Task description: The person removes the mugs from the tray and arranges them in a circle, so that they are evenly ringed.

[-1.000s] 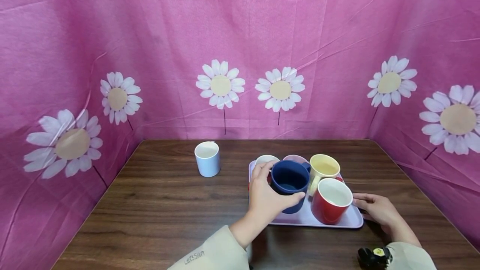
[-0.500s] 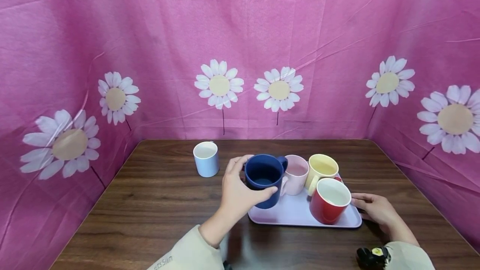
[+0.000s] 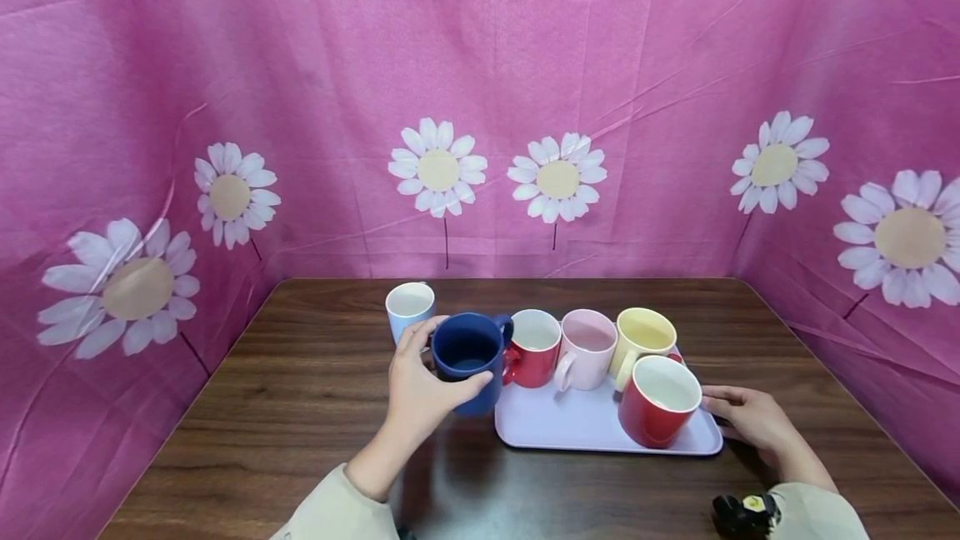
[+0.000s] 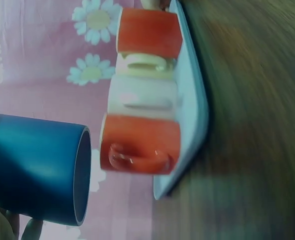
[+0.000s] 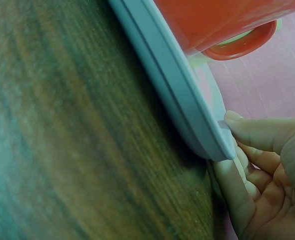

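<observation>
My left hand (image 3: pixel 423 382) grips a dark blue mug (image 3: pixel 480 377) round its side, thumb at the front, off the tray's left edge. The left wrist view shows that mug (image 4: pixel 37 170) raised above the table. With thumb above and fingers below, my right hand (image 5: pixel 267 175) pinches the rim of a pale lilac tray (image 5: pixel 187 110); in the head view it is at the tray's right end. On the tray (image 3: pixel 555 427) stand a red mug (image 3: pixel 536 363), a pink mug (image 3: pixel 587 357) and a yellow mug (image 3: pixel 645 332) in a row, with another red mug (image 3: pixel 652 415) at the front right.
A light blue mug (image 3: pixel 405 319) stands on the brown wooden table (image 3: pixel 300 407) behind my left hand, partly hidden by it. Pink cloth (image 3: pixel 495 65) with printed daisies surrounds the table's back and sides. A black strap (image 3: pixel 742 515) is on my right wrist.
The dark blue mug has moved left in my left hand, from over the tray to beyond its left edge, uncovering the red and pink mugs behind. My right hand has stayed at the tray.
</observation>
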The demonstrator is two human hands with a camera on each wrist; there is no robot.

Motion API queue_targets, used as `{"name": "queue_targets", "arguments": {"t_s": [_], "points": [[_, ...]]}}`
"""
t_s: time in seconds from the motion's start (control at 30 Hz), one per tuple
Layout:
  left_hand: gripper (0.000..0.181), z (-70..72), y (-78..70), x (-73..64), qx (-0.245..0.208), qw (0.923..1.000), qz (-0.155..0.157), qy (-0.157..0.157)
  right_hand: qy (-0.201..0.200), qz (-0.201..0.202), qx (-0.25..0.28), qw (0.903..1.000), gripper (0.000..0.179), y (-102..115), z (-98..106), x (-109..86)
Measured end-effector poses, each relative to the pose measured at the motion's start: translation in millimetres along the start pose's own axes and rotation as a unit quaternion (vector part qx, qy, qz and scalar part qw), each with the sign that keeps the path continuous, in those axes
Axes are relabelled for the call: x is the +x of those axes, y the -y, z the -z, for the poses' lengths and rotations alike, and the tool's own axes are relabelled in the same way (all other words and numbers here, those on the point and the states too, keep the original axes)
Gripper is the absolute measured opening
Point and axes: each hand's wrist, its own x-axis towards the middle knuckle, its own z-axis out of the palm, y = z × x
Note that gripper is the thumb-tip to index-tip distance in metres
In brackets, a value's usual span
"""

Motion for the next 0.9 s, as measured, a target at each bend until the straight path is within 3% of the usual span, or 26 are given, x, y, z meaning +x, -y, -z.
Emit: {"name": "queue_targets", "arguments": {"t_s": [0.6,0.9], "points": [[0.072,42.1,51.3,-10.7,0.07,0.9945,0.062,-0.048,0.001,-0.001,0.002,1.0,0.046,1,0,-2.4],[0.071,63.9,70.1,-13.4,0.117,0.9858,0.098,-0.069,-0.001,0.001,0.002,1.0,0.049,1,0,-2.1]]}}
